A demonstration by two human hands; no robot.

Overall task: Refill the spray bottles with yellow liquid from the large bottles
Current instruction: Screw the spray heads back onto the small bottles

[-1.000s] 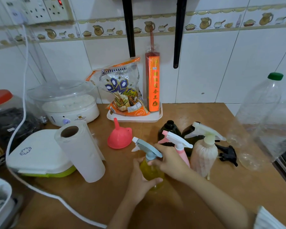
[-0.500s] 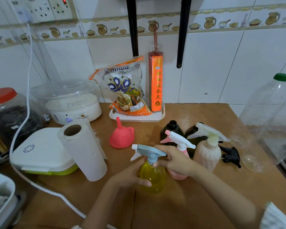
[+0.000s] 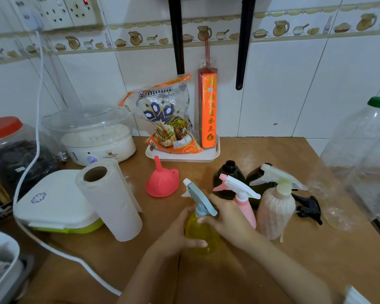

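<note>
A clear spray bottle (image 3: 203, 236) full of yellow liquid stands on the wooden table (image 3: 239, 279), its blue-grey trigger head (image 3: 199, 198) pointing left. My left hand (image 3: 180, 234) wraps the bottle's body. My right hand (image 3: 226, 218) grips the collar under the trigger head. Right of it stand a pink spray bottle (image 3: 242, 202) and a whitish spray bottle (image 3: 274, 207). Two dark bottles (image 3: 228, 174) without heads stand behind them. A large clear bottle with a green cap (image 3: 355, 159) leans at the right, nearly empty. A pink funnel (image 3: 161, 181) rests mouth down.
A paper towel roll (image 3: 110, 202) stands left of the funnel, beside a white box (image 3: 53, 202) and a white cable (image 3: 31, 163). A black trigger head (image 3: 309, 208) lies at the right. A white tray (image 3: 182, 157) with a snack bag and incense packet sits by the wall.
The view has shifted slightly. Both hands stay on the yellow spray bottle; my right hand has turned at the collar of its trigger head.
</note>
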